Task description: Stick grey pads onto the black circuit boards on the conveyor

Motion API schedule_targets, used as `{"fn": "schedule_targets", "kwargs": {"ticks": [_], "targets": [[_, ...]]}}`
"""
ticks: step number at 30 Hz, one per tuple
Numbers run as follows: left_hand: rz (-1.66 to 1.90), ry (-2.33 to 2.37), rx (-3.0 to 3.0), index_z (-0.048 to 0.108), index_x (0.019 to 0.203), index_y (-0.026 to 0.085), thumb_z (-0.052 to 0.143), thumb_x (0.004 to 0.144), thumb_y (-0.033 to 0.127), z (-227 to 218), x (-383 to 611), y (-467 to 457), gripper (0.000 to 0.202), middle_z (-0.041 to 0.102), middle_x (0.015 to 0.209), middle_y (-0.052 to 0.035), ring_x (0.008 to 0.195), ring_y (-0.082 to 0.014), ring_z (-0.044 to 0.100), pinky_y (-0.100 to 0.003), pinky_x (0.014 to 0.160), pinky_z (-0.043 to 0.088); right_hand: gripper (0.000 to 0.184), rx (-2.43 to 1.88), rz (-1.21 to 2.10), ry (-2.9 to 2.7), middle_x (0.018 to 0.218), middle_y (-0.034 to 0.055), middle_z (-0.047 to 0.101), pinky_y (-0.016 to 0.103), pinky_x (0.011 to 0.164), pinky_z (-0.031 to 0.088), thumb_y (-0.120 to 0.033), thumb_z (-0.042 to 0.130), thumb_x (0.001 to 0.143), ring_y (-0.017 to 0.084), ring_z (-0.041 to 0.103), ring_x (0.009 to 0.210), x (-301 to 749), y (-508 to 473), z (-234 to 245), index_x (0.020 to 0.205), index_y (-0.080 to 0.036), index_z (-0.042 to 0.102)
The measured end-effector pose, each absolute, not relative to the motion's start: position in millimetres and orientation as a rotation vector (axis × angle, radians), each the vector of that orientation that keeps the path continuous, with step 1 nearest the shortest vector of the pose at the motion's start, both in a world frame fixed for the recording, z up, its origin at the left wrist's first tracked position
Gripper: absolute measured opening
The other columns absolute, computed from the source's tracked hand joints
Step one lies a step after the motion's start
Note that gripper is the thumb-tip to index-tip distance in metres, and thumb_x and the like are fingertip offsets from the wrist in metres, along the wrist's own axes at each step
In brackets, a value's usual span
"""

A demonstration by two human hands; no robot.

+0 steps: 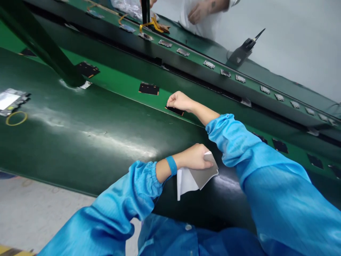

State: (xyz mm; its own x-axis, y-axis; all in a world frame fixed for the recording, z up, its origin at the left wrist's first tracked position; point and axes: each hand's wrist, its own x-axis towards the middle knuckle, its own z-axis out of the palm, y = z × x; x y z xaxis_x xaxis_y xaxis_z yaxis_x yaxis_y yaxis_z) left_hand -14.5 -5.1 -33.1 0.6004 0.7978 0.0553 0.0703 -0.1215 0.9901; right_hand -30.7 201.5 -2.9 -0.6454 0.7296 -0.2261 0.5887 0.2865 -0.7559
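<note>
My left hand [195, 156] is wrapped round a small stack of grey and white sheets [204, 175], held over the dark green worktop [80, 138]. The thumb lies on the grey face, and a white sheet hangs loose beneath. A blue band circles the left wrist. Farther out, my right hand [179, 101] has its fingertips pinched together at the upper left edge of a flat black rectangular piece [175, 111] on the bright green belt [117, 87]. Another black piece [148, 89] lies to its left on the belt.
More black pieces [279, 145] lie along the belt. A green post [50, 46] stands at left, near a board [10, 101] and a yellow ring [16, 118]. Small modules [209, 64] line the raised ledge. Beyond it are another person's hand [198, 12] and a black tool [242, 51].
</note>
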Motion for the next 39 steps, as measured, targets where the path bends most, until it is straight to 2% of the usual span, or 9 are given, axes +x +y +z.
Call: {"fn": "schedule_targets", "kwargs": {"ticks": [10,18,22,26,29,31,33,36,39], "targets": [[0.752,0.745,1.594,0.068,0.067,0.015,0.074,0.078,0.017,-30,-14,-5,0.013,0.071,0.067,-0.0008,0.066,-0.0159,0.064,-0.026,0.063,0.044,0.009,-1.363,1.146,-2.402,0.064,0.001,0.062,0.027,0.063,0.042,-0.007,0.07,0.08,0.011,0.051,0.061,-22,186,-8,0.072,-0.012,0.071],[0.725,0.745,1.609,0.07,0.071,0.015,0.072,0.08,0.02,-31,-15,-5,0.01,0.074,0.072,-0.0025,0.069,-0.0181,0.067,-0.026,0.062,0.045,0.013,-1.391,1.101,-2.427,0.061,0.0006,0.059,0.028,0.059,0.04,-0.009,0.067,0.081,0.011,0.047,0.057,-7,187,-10,0.069,-0.013,0.069],[0.73,0.739,1.633,0.073,0.077,0.013,0.07,0.081,0.022,-32,-15,-4,0.01,0.076,0.076,-0.0039,0.074,-0.0193,0.068,-0.026,0.066,0.047,0.015,-1.393,1.034,-2.501,0.061,0.0008,0.059,0.028,0.065,0.044,-0.007,0.067,0.079,0.012,0.051,0.06,1,187,-7,0.066,-0.014,0.066],[0.748,0.745,1.616,0.075,0.079,0.011,0.071,0.081,0.022,-33,-15,-3,0.011,0.077,0.079,-0.0036,0.076,-0.019,0.067,-0.026,0.068,0.047,0.015,-1.423,0.837,-2.612,0.069,0.0064,0.066,0.032,0.075,0.051,-0.005,0.067,0.078,0.019,0.062,0.071,4,180,-5,0.067,-0.015,0.065],[0.768,0.774,1.553,0.074,0.077,0.012,0.073,0.079,0.025,-31,-18,-2,0.013,0.077,0.078,-0.0025,0.075,-0.0183,0.066,-0.025,0.067,0.047,0.008,-1.462,0.557,-2.765,0.084,0.0144,0.074,0.037,0.078,0.056,-0.007,0.07,0.078,0.027,0.07,0.083,1,173,-5,0.077,-0.015,0.071],[0.791,0.822,1.488,0.073,0.076,0.013,0.075,0.079,0.03,-29,-21,-1,0.017,0.076,0.078,-0.0021,0.074,-0.018,0.066,-0.025,0.067,0.048,0.005,-1.511,0.374,-2.843,0.093,0.02,0.075,0.041,0.079,0.058,-0.011,0.074,0.08,0.033,0.072,0.089,0,172,-3,0.085,-0.013,0.074],[0.813,0.876,1.404,0.073,0.076,0.014,0.076,0.078,0.035,-28,-24,2,0.022,0.075,0.076,-0.0019,0.072,-0.0176,0.065,-0.026,0.067,0.049,0.011,-1.559,0.268,-2.853,0.096,0.0232,0.074,0.045,0.082,0.058,-0.02,0.079,0.083,0.037,0.073,0.094,5,174,-1,0.088,-0.011,0.074],[0.885,0.973,1.285,0.07,0.072,0.014,0.078,0.076,0.039,-25,-28,7,0.026,0.071,0.071,-0.0011,0.067,-0.0157,0.062,-0.025,0.064,0.047,0.027,-1.572,0.31,-2.722,0.092,0.0179,0.072,0.043,0.082,0.054,-0.039,0.081,0.087,0.033,0.07,0.092,33,176,3,0.082,-0.015,0.068],[1.003,1.094,1.187,0.07,0.073,0.014,0.079,0.074,0.039,-23,-31,11,0.026,0.07,0.071,-0.0006,0.065,-0.0146,0.06,-0.024,0.06,0.044,0.03,-1.473,0.679,-2.413,0.075,0.0047,0.064,0.032,0.072,0.047,-0.038,0.068,0.096,0.019,0.06,0.073,79,163,-1,0.075,-0.019,0.056]]}}
